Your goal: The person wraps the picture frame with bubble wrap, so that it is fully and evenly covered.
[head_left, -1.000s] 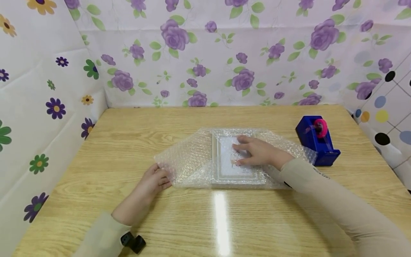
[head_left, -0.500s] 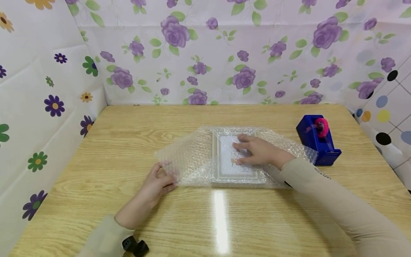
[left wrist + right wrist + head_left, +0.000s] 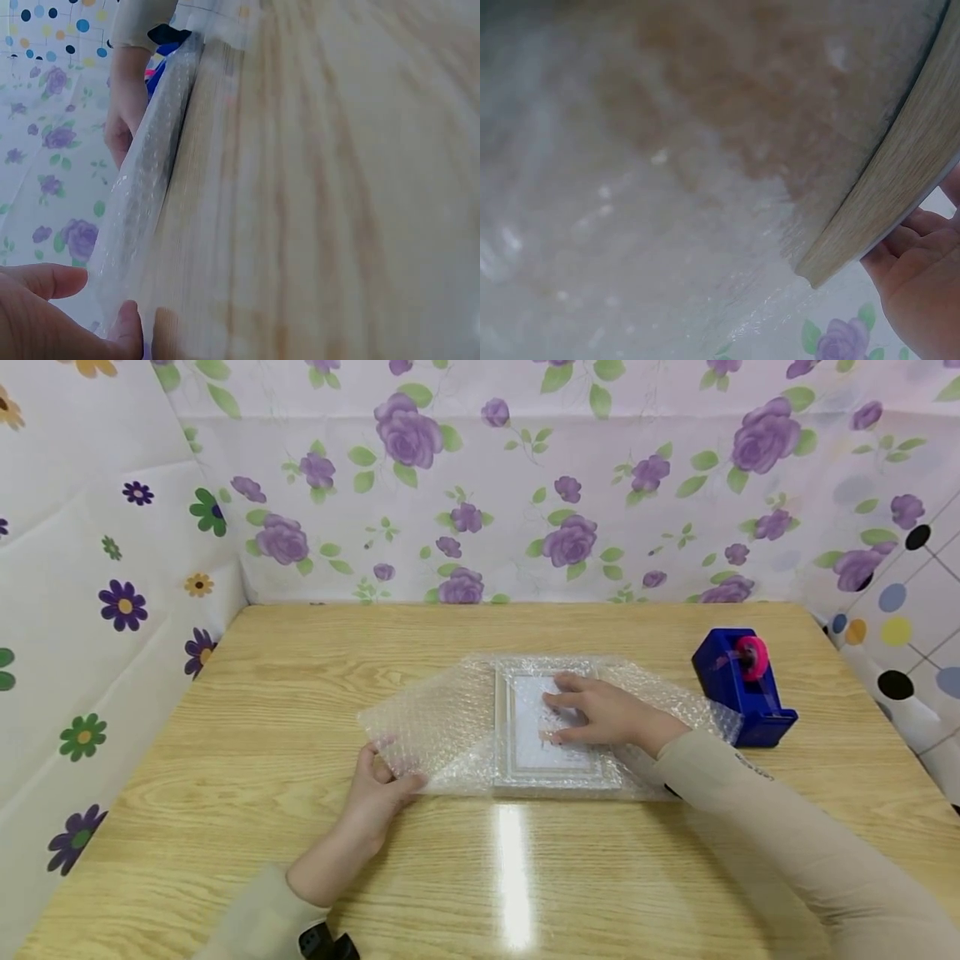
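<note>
A picture frame (image 3: 551, 727) lies flat on a sheet of clear bubble wrap (image 3: 442, 727), with wrap also over parts of it. Its left flap spreads across the table and narrows outward. My left hand (image 3: 380, 797) holds the near edge of that flap; the left wrist view has thumb and fingertips on either side of the wrap (image 3: 142, 195). On the frame's face rests my right hand (image 3: 603, 710), fingers spread and pressing down. In the right wrist view the frame's wooden edge (image 3: 885, 172) stands beside the right hand (image 3: 922, 262).
A blue tape dispenser (image 3: 742, 689) with a pink roll stands right of the wrap, close to its right flap. The wooden table (image 3: 300, 668) meets flowered cloth (image 3: 510, 510) at the back and sides.
My left hand has slid slightly right along the flap's near edge, its thumb and fingers spreading apart. The right hand and the frame stay in place.
</note>
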Tool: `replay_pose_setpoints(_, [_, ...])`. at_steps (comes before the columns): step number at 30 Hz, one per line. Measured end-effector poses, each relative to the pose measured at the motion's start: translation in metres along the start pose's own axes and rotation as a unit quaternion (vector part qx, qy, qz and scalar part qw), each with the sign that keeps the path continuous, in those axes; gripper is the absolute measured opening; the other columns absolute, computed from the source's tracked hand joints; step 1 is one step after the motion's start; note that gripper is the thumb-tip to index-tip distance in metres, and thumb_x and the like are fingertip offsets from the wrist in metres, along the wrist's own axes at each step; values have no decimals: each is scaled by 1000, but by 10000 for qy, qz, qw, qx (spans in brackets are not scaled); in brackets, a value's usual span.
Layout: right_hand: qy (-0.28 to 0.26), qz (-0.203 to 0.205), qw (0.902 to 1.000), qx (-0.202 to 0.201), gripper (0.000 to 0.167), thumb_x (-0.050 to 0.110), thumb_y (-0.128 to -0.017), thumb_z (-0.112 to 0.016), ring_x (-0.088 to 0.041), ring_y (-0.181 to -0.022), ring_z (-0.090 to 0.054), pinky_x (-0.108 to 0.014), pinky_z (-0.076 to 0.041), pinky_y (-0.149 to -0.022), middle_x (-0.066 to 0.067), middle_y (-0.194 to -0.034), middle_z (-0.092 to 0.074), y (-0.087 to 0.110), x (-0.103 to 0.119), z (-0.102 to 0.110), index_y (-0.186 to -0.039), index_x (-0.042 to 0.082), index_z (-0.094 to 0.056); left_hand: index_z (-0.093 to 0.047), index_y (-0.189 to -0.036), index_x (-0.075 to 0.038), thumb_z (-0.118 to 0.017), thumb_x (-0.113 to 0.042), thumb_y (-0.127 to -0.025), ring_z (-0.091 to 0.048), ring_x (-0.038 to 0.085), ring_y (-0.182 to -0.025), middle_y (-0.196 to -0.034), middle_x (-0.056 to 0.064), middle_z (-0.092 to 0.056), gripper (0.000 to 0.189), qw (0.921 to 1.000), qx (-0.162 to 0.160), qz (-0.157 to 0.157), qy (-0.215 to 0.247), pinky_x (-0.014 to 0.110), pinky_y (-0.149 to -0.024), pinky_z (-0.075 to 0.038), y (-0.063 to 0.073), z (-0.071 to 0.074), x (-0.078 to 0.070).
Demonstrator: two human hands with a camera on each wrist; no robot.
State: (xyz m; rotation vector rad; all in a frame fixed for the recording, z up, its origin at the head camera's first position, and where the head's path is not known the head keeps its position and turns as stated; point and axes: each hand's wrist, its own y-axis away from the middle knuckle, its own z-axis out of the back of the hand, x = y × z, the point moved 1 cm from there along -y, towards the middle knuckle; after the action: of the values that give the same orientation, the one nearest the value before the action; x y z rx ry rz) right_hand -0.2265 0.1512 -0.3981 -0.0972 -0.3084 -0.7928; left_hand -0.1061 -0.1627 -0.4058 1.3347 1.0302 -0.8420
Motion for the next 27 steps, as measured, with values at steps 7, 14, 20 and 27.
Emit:
replay_pose_setpoints(7, [-63,-127,9999,86,67,44,-84,-67,-42,-139,-29,-55,-27,-111,-24,-149,-33,1,0,0,-137,8,-50,-20,-140,-10,-60,13,-81,-60,6,-84,-126,22,-50,75,9991,-93,-133,385,17,-70,-52,1,-11,4])
replay_pose_setpoints(14, [-56,-153,9998,113,67,45,-85,-67,-42,-139,-28,-56,-26,-112,-23,-150,-31,0,0,1,-138,9,-49,-17,-140,-8,-63,13,-78,-54,19,-107,-136,21,-43,80,9989,-170,-335,278,16,-77,-50,-3,-16,8])
replay_pose_setpoints(20, [-87,-148,9998,98,67,45,-85,-67,-42,-139,-28,-56,-26,-112,-24,-150,-32,-1,1,2,-138,8,-49,-11,-144,-8,-70,5,-76,-41,32,-126,-138,22,-36,91,9977,-355,-346,-468,31,-98,-44,-4,-16,7])
replay_pose_setpoints(27, [-60,-144,9998,111,67,45,-84,-67,-41,-139,-29,-56,-25,-112,-23,-150,-32,0,0,1,-138,9,-49,-15,-141,-4,-70,8,-74,-35,32,-131,-143,19,-32,88,9974,-571,-430,-77,39,-113,-30,-1,-22,9])
